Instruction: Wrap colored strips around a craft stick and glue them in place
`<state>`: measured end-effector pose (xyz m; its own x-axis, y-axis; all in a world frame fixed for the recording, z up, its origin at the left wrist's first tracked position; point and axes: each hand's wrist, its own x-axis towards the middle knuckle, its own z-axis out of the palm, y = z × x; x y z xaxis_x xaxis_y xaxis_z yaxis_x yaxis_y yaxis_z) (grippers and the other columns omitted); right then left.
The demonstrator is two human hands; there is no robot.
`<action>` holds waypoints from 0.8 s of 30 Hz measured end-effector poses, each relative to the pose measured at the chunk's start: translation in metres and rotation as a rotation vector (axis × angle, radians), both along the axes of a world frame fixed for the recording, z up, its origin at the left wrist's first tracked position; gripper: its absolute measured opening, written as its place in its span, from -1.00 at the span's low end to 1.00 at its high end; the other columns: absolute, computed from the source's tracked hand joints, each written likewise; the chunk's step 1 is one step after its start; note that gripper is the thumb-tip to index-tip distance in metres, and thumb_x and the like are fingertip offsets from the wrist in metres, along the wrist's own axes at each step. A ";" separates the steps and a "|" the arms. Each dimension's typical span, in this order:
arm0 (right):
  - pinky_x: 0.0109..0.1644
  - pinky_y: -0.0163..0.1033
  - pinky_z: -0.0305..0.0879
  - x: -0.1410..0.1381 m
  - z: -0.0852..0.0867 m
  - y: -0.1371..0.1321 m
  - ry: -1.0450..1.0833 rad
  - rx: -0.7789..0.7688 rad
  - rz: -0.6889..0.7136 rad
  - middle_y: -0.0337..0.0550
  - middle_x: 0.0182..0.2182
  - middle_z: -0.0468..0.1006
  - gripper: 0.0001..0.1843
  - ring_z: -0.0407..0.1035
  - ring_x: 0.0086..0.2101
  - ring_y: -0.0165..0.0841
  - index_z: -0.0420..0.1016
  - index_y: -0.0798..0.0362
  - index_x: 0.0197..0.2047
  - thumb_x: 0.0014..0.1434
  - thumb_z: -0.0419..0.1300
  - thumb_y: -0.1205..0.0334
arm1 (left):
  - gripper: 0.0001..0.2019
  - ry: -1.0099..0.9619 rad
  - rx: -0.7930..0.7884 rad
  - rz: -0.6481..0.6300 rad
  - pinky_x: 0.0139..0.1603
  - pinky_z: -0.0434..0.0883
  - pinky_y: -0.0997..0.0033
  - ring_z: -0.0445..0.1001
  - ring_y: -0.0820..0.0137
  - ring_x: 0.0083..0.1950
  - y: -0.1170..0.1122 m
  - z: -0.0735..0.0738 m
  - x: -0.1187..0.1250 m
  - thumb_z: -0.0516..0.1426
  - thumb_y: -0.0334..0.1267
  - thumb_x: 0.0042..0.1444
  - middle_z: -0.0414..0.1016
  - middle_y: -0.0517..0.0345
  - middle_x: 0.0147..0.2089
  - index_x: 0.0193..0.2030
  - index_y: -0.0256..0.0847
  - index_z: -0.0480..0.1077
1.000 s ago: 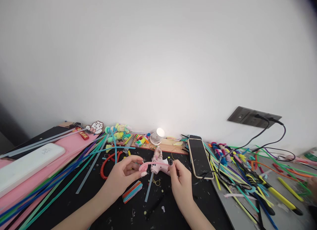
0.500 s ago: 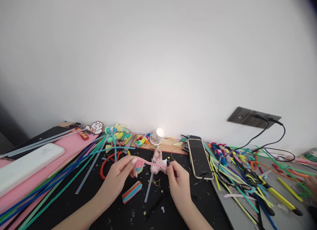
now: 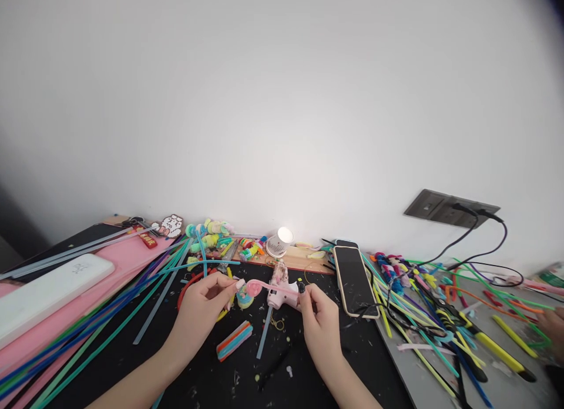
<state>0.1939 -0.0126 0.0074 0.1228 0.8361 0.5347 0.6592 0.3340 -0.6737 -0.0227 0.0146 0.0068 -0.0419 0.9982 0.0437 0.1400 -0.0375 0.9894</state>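
Note:
A pink pipe cleaner stretches between my hands, its left end wound into a flat coil. My right hand pinches its other end between thumb and finger. The fingertips of my left hand are closed just left of the coil; whether they grip anything is unclear. Partly behind the coil shows a small round multicoloured piece. Beyond the strand lies a pale pink glue gun, a translucent glue stick poking out toward me. A striped pipe-cleaner bundle rests below my left hand.
A lit white lamp stands by the wall. Right of my hands lies a phone, then yellow-black pliers, cables and loose pipe cleaners. More long pipe cleaners and a white box lie left. Another person's hand shows far right.
My left hand has shifted slightly left and its fingertips have come away from over the coil, which now shows more fully. My right hand has barely moved.

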 end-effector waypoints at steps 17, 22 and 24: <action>-0.53 -0.35 -0.04 0.002 -0.004 0.000 -0.002 -0.004 0.025 -0.37 -0.62 0.08 -0.63 0.03 -0.59 -0.47 0.02 -0.01 -0.55 0.31 -0.06 0.20 | -0.69 0.040 0.013 0.002 -0.49 0.16 0.44 0.21 0.38 -0.51 -0.004 0.001 -0.001 0.03 0.06 0.21 0.21 0.32 -0.57 -0.23 -0.12 0.39; -0.54 -0.35 -0.01 0.002 -0.004 0.000 -0.007 0.000 0.035 -0.36 -0.63 0.13 -0.63 0.06 -0.60 -0.46 0.07 0.00 -0.55 0.32 -0.06 0.20 | -0.69 0.124 0.139 -0.024 -0.38 0.32 0.42 0.36 0.32 -0.39 -0.005 0.002 -0.001 0.05 -0.02 0.22 0.41 0.17 -0.34 -0.01 -0.09 0.40; -0.53 -0.35 0.00 0.002 -0.003 0.000 -0.019 0.003 0.054 -0.34 -0.63 0.16 -0.63 0.09 -0.59 -0.46 0.12 0.01 -0.56 0.32 -0.06 0.21 | -0.72 0.207 0.204 -0.142 -0.34 0.36 0.39 0.40 0.31 -0.36 -0.006 0.004 0.001 0.07 -0.05 0.21 0.49 0.08 -0.16 -0.02 -0.07 0.45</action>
